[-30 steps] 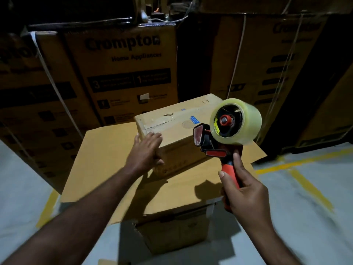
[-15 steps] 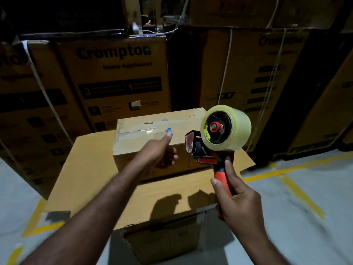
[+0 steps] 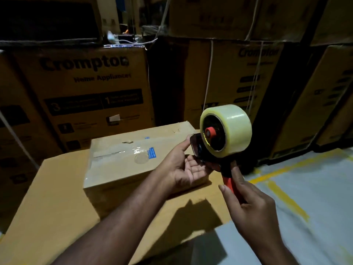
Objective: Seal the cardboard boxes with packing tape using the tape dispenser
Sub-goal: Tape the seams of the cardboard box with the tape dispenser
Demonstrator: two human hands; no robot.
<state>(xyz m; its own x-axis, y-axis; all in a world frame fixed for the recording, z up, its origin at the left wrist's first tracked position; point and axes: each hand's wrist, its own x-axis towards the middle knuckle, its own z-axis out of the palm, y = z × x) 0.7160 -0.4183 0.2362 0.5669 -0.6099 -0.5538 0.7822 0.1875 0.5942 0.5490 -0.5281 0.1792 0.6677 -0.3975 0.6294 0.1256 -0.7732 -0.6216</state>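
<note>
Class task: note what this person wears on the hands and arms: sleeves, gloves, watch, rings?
No gloves on the left hand or right hand. The left forearm and right forearm are bare to the frame edge; no sleeve shows. No watch, bracelet or ring is visible, though dim light could hide a thin ring.

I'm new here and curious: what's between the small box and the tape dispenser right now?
In the head view, the left hand lies between the box and the dispenser, palm up, with its fingers reaching the dispenser's front end.
</note>
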